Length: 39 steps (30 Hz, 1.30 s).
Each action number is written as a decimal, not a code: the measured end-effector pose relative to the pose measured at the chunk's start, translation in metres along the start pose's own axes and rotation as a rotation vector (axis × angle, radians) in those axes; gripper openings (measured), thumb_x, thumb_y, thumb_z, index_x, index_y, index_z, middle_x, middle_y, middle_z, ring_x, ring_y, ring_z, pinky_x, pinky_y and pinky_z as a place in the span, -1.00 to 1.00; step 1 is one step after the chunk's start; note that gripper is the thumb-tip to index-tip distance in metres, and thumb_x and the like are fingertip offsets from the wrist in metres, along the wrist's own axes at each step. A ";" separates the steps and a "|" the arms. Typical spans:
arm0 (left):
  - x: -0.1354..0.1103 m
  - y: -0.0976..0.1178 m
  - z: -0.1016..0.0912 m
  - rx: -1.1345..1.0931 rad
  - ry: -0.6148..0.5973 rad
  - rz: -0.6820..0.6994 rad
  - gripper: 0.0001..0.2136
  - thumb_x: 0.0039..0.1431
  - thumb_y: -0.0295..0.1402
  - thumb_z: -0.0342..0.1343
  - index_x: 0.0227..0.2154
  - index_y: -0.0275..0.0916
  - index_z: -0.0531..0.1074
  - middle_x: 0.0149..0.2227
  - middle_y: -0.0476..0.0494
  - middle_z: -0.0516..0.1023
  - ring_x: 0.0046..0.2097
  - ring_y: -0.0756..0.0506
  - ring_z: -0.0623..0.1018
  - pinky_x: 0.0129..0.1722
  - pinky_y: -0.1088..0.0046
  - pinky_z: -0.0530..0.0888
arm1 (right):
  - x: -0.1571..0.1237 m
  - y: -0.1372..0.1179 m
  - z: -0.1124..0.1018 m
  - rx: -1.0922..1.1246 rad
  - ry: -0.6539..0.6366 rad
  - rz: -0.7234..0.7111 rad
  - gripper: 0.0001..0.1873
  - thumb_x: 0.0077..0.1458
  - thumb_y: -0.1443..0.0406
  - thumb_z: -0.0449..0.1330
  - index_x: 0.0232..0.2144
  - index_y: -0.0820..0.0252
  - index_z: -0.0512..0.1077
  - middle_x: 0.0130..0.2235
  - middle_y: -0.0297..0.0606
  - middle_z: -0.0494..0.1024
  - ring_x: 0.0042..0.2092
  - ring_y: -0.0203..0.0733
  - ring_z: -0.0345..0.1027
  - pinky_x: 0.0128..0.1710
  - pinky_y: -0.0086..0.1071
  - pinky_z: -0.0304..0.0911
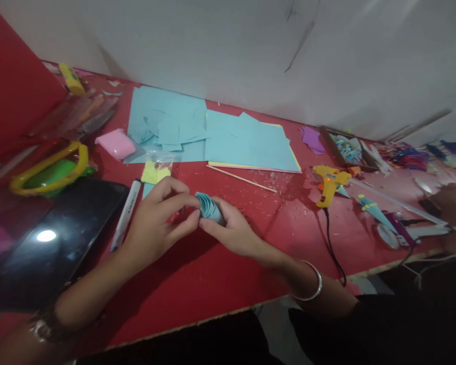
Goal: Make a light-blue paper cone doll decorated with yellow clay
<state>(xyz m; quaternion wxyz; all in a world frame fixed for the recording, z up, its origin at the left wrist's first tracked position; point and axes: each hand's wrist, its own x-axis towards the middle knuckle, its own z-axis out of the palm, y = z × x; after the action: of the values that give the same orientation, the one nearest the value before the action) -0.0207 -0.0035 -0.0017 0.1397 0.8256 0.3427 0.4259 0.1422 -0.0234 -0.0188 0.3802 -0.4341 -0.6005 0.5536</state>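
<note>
Slipping is the likeliest trouble here

The red surface (213, 294) carries loose blue sheets (251, 139) beyond the hands; a stray knuckle could knock them askew. The left hand (157, 218) has its grip pinched on one edge of the folded blue paper (210, 207), and the right hand (233, 228) grips the opposite side; pressing unevenly could crease it. The yellow glue gun (329, 185), well to the right, shows an orange glow, so brushing it might burn. Smallest, the folded blue paper sits between both hands; a slackened pinch could let its curved layers spring apart.
</note>
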 end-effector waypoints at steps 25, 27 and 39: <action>-0.001 -0.002 -0.001 -0.176 -0.026 -0.084 -0.87 0.06 -0.54 0.09 -0.41 -0.15 0.38 -0.38 0.03 0.31 -0.42 0.06 0.34 -0.46 0.52 0.36 | 0.002 -0.009 -0.004 0.066 -0.046 -0.050 -0.69 0.03 0.21 0.12 -0.15 0.13 0.21 -0.11 -0.24 0.36 -0.06 -0.26 0.25 -0.01 -0.29 0.20; -0.001 -0.003 -0.002 -0.162 -0.054 -0.075 -0.86 0.07 -0.55 0.09 -0.38 -0.14 0.38 -0.37 0.02 0.32 -0.41 0.06 0.35 -0.45 0.53 0.36 | 0.002 -0.010 -0.005 0.076 -0.043 -0.041 -0.68 0.02 0.20 0.12 -0.16 0.14 0.22 -0.12 -0.25 0.35 -0.08 -0.27 0.24 -0.03 -0.31 0.20; 0.000 -0.008 -0.006 0.031 -0.061 0.136 -0.84 0.09 -0.55 0.05 -0.39 -0.13 0.41 -0.44 0.03 0.42 -0.43 0.06 0.42 -0.45 0.58 0.37 | 0.001 -0.011 -0.005 0.400 -0.236 0.218 -0.71 0.02 0.10 0.12 -0.31 0.12 0.16 -0.56 -0.54 0.03 -0.60 -0.47 -0.14 -0.66 -0.51 -0.20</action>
<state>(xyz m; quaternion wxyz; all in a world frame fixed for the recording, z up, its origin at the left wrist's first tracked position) -0.0290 0.0021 -0.0025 0.1080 0.8616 0.2881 0.4037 0.1455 -0.0206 -0.0078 0.3237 -0.3447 -0.4689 0.7460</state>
